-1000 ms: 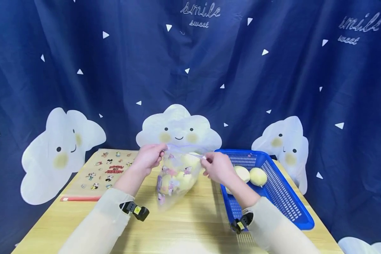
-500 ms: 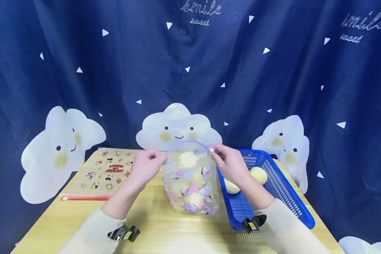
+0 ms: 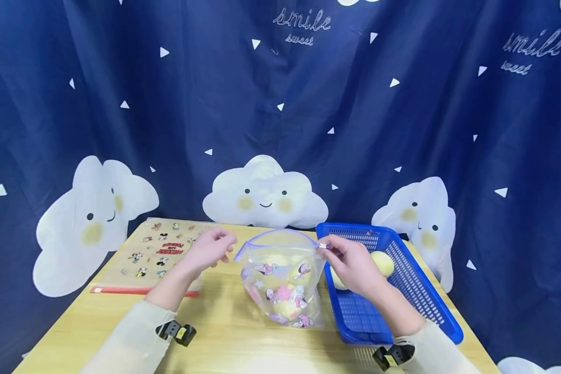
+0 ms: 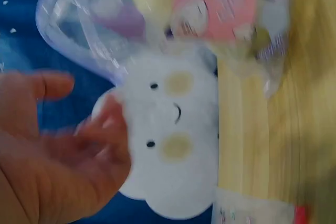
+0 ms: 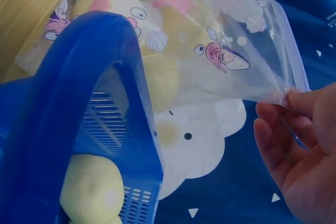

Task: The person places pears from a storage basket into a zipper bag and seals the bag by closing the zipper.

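Observation:
A clear zip bag [image 3: 280, 280] with a purple zip edge and pink cartoon prints stands on the table, bulging with pale yellow round fruit. My right hand [image 3: 350, 259] pinches the bag's right top corner by the white slider; the right wrist view shows thumb and fingertips of that hand [image 5: 307, 140] on the film. Just left of the bag's mouth, my left hand [image 3: 208, 252] is apart from it. Its thumb and loosely bent fingers hold nothing in the left wrist view, where the hand [image 4: 68, 156] is blurred.
A blue plastic basket [image 3: 425, 283] with pale yellow round fruit [image 3: 382, 263] stands to the right, partly behind my right arm. A flat printed bag [image 3: 149, 254] with a red zip lies at the left. Behind the table hangs a dark blue curtain [image 3: 280, 130].
My left hand has let go of the bag's left edge and drawn back leftward. The bag was turned to face me and lowered; my right hand moved right, still pinching its corner.

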`<state>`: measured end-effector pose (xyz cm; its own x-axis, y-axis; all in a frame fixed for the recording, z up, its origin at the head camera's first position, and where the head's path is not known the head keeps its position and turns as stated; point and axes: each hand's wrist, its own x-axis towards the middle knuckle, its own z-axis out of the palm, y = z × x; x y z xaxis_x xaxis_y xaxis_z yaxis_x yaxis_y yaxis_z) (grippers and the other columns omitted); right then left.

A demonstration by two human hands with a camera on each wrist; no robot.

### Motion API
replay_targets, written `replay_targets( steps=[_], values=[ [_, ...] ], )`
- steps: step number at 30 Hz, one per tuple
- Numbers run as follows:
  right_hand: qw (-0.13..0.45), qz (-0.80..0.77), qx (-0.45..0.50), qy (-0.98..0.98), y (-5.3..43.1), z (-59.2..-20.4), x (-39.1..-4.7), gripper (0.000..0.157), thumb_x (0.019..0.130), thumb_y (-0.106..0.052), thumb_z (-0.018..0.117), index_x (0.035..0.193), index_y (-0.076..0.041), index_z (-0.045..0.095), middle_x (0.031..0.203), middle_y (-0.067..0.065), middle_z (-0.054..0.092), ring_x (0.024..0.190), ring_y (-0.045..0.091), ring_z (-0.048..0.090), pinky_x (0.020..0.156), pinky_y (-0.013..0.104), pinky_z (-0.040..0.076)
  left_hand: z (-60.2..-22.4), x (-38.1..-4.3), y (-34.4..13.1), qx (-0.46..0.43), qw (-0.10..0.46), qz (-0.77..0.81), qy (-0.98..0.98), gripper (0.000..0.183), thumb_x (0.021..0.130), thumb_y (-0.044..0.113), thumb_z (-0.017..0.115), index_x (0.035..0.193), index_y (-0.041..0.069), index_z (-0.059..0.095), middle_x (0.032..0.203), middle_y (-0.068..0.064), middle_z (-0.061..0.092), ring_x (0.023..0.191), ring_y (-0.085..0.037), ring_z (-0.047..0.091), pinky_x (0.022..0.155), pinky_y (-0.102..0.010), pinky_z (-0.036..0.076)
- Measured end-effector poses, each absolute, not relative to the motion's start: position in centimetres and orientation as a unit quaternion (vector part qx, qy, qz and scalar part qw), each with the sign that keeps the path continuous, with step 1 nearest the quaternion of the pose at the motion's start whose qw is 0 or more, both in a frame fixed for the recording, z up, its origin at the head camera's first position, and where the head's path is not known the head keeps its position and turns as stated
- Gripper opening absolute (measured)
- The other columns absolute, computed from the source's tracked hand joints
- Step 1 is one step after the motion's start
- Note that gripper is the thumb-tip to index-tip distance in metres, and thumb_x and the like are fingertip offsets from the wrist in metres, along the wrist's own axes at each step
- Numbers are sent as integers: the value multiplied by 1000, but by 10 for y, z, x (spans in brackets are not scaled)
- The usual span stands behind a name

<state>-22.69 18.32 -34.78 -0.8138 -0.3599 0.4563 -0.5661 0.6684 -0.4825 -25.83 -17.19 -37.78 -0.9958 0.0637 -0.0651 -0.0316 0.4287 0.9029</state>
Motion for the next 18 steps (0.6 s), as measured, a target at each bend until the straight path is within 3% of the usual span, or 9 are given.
replay_targets(
  steps=[4,7,13,18],
  values=[
    [166,317,252,-899,186,-349,-227,8,107,-13,72,107,-19,78,86,-3,71,73,6,59,64,24,54,-388,-261,-178,73,102,497,859,30,99,28,66,115,4,75,106,-10,73,89,-20,73,64,-28,47],
    [164,318,245,-901,188,-348,-228,8,107,-14,73,108,-19,78,88,-4,71,75,8,61,67,24,55,-395,-263,-177,114,99,493,857,23,103,24,72,109,3,77,99,-7,73,84,-19,72,65,-28,49],
    [143,333,203,-909,194,-340,-231,7,108,-14,70,107,-16,77,87,1,72,75,13,60,65,26,52,-388,-269,-177,114,13,517,848,22,106,21,72,115,2,78,106,-9,75,85,-16,71,80,-32,53],
    [151,371,156,-903,207,-332,-238,9,110,-14,67,110,-12,76,86,6,70,75,18,59,65,28,48,-363,-266,-189,116,-70,539,831,24,108,19,69,121,-1,75,109,-13,75,95,-15,65,83,-29,53]
  ],
)
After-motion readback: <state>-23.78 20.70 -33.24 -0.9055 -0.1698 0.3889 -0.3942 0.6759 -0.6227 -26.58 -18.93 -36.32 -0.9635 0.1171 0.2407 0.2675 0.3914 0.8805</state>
